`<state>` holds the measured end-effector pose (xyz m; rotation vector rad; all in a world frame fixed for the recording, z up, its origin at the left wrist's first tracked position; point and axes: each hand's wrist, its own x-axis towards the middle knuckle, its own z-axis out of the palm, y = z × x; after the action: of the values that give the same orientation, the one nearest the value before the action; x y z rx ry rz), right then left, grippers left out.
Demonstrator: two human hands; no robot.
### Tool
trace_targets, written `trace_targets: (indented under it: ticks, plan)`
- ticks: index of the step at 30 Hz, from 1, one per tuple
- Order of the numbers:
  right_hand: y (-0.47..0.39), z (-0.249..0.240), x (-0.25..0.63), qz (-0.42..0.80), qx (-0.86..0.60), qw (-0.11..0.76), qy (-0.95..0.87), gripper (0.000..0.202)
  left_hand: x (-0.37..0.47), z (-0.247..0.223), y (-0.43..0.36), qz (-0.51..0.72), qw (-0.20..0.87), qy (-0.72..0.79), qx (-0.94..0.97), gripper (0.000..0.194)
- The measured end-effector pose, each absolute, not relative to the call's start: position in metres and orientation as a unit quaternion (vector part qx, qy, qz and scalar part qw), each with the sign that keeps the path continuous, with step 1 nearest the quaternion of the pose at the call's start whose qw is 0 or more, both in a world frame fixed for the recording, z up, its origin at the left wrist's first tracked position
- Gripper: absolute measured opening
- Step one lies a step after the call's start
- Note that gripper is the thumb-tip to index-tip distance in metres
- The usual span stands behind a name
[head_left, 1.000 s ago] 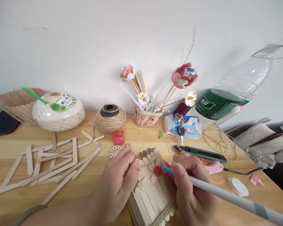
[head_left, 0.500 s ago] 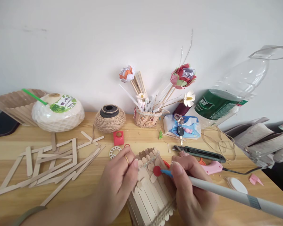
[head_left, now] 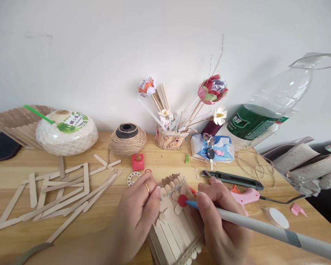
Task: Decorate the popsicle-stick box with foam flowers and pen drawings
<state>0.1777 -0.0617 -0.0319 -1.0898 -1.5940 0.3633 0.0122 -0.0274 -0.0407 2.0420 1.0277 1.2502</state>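
A small craft-stick container (head_left: 169, 235) lies tilted in front of me, with twine round its lower end and a sparkly cord near its scalloped rim. My left hand (head_left: 140, 206) is closed on its upper left side, fingers pinched along the rim. On its face is a stick flower with a red round centre (head_left: 182, 200). A plainer wooden flower (head_left: 161, 217) sits lower left. In my right hand (head_left: 223, 217) is a white marker (head_left: 260, 226) with a blue tip, gripped like a pen. The tip meets the right edge of the red disc.
Loose craft sticks (head_left: 57, 195) spread over the left. Behind stand a white coconut drink (head_left: 67, 136), a twine spool (head_left: 127, 140) and a decorated flower pot (head_left: 171, 139). To the right are a utility knife (head_left: 234, 179), a pink glue gun (head_left: 248, 197) and a large bottle (head_left: 264, 106).
The marker's blue tip has shifted slightly left against the red disc, and my right hand with it. My left hand keeps its hold on the container. The whole view has drifted slightly.
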Motion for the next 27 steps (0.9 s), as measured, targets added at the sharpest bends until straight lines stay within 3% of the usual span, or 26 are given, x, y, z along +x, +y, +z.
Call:
trace_targets:
  ticks: [27]
  plan:
    - [-0.0622,-0.034,0.1752,0.146,-0.476,0.588,-0.638,0.022,0.0118,-0.0396,-0.0273,0.455,0.268,0.388,0.755,0.03]
